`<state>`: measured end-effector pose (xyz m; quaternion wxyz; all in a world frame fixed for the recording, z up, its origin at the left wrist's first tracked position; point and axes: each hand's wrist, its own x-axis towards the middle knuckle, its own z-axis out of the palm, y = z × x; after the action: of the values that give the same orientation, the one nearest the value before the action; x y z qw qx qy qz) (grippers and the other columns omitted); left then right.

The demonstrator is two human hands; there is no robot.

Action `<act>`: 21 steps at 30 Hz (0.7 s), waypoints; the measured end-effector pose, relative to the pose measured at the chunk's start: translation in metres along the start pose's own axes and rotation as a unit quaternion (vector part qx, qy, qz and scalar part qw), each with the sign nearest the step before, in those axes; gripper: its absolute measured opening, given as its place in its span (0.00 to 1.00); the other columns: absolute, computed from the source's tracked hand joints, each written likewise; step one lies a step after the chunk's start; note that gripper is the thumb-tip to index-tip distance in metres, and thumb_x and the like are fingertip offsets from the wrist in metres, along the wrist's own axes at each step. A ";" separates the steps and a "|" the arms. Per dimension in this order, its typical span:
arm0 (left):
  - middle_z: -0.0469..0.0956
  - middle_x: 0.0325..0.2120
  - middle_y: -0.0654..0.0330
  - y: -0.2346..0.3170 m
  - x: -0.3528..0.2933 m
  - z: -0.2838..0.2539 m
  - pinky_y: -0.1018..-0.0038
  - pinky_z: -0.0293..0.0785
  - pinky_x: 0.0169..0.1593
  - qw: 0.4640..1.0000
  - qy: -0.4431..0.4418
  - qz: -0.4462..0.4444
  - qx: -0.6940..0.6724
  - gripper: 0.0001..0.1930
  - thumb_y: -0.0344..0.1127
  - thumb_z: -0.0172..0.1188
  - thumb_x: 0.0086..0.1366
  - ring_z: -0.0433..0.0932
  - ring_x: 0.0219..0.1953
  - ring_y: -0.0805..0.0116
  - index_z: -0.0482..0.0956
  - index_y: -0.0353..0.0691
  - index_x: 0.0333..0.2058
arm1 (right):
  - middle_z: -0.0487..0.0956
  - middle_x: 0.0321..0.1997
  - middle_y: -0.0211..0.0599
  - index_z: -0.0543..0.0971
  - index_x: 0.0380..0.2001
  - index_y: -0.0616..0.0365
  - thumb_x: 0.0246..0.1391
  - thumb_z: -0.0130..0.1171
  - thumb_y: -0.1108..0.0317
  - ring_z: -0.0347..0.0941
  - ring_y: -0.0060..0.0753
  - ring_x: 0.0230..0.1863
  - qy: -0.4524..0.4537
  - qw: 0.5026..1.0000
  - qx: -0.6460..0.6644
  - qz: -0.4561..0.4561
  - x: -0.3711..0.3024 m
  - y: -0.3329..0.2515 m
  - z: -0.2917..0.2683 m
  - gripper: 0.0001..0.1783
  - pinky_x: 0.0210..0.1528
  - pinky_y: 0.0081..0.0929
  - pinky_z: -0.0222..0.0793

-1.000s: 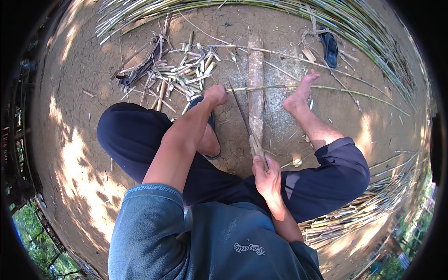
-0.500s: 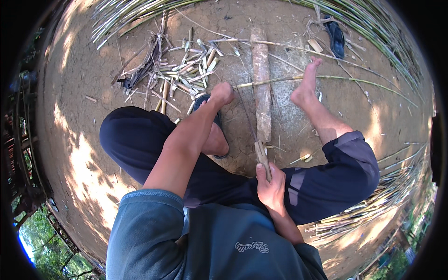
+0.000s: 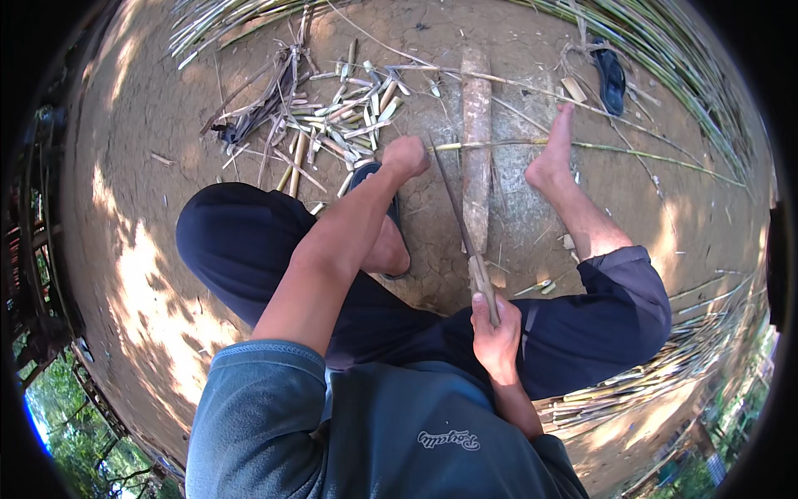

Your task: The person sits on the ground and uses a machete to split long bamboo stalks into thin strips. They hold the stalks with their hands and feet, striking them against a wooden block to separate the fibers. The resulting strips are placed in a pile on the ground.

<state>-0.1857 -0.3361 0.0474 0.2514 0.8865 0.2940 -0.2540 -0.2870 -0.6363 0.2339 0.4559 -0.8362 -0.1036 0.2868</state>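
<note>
My left hand [image 3: 406,156] is closed round the end of a long thin green-yellow cane stalk [image 3: 515,142]. From that fist the stalk runs right across a narrow wooden board [image 3: 476,185] and past my bare right foot [image 3: 549,162]. In my right hand [image 3: 496,334] is the wooden handle of a long knife [image 3: 453,200]. Its slim dark blade points away from me, with the tip close to the stalk beside my left fist. Whether the blade touches the stalk, I cannot tell.
Short cut cane pieces [image 3: 349,121] lie heaped at the far left, beside dark cloth-like scraps [image 3: 264,104]. Long cane bundles [image 3: 690,71] curve along the far right, near a loose sandal [image 3: 609,81]. More stalks [image 3: 648,378] lie behind my right knee.
My right hand and the knife have shifted slightly to the right. My left hand has moved a little up and right, still gripping the stalk.
</note>
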 end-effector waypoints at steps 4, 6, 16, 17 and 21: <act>0.80 0.42 0.44 0.000 0.000 0.003 0.60 0.76 0.50 1.000 0.017 -0.008 0.003 0.15 0.35 0.56 0.55 0.80 0.47 0.49 0.83 0.34 0.39 | 0.64 0.12 0.47 0.68 0.20 0.64 0.61 0.56 0.63 0.58 0.49 0.13 0.005 1.000 -0.004 -0.009 0.011 0.000 0.005 0.20 0.20 0.38 0.55; 0.81 0.41 0.43 -0.002 0.000 0.005 0.59 0.77 0.50 1.000 0.018 0.006 0.003 0.18 0.41 0.57 0.57 0.80 0.45 0.48 0.82 0.33 0.39 | 0.63 0.12 0.47 0.68 0.20 0.64 0.61 0.57 0.63 0.58 0.47 0.13 0.006 1.000 0.001 -0.003 0.009 0.003 0.004 0.20 0.19 0.38 0.55; 0.82 0.38 0.46 -0.001 0.003 0.007 0.59 0.78 0.46 0.998 0.059 0.009 0.025 0.16 0.43 0.57 0.59 0.82 0.41 0.49 0.83 0.35 0.35 | 0.61 0.11 0.45 0.67 0.18 0.64 0.60 0.58 0.62 0.55 0.41 0.13 0.011 1.000 -0.016 -0.020 0.012 0.011 0.000 0.22 0.20 0.37 0.54; 0.82 0.37 0.47 0.000 0.002 0.007 0.60 0.78 0.45 0.997 0.065 0.014 0.035 0.15 0.42 0.57 0.59 0.82 0.40 0.49 0.83 0.35 0.35 | 0.61 0.12 0.45 0.67 0.18 0.64 0.60 0.58 0.61 0.54 0.40 0.13 0.012 0.999 -0.018 -0.025 0.012 0.012 -0.001 0.22 0.20 0.37 0.54; 0.83 0.34 0.49 0.001 0.003 0.014 0.61 0.79 0.43 0.993 0.095 0.028 0.069 0.12 0.38 0.55 0.59 0.83 0.38 0.51 0.84 0.37 0.34 | 0.60 0.12 0.45 0.67 0.18 0.64 0.60 0.57 0.61 0.53 0.39 0.14 -0.001 1.000 -0.005 -0.003 0.008 0.010 -0.008 0.22 0.20 0.37 0.54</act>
<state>-0.1866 -0.3436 0.0356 0.1672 0.9297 0.2737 -0.1813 -0.2770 -0.6449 0.2260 0.4523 -0.8379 -0.1085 0.2856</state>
